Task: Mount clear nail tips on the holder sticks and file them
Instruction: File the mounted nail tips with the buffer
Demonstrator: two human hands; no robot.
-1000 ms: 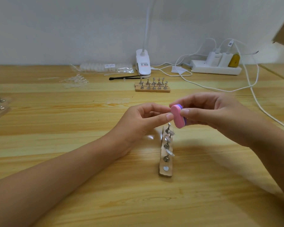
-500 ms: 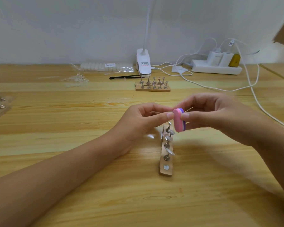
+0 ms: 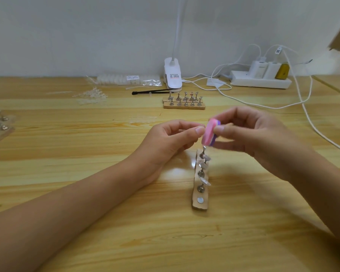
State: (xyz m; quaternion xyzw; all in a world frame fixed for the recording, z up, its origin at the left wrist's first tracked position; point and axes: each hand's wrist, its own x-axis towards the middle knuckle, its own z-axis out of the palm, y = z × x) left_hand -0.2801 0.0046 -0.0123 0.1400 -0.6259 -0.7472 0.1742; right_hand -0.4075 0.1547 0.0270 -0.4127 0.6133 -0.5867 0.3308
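The right hand (image 3: pixel 263 142) is gripping a pink-and-purple buffer block (image 3: pixel 209 134) just above the far end of the wooden base (image 3: pixel 199 205), where holder sticks (image 3: pixel 201 188) are carrying clear nail tips (image 3: pixel 205 182). The left hand (image 3: pixel 165 142) is pinching thumb and forefinger together at the block's edge; what they are holding cannot be told.

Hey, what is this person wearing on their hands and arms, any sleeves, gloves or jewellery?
Nothing visible. The left hand and right hand are ungloved and ringless; both forearms are bare to the frame edge, with no watch or bracelet. The thumbnails look short and unpainted.
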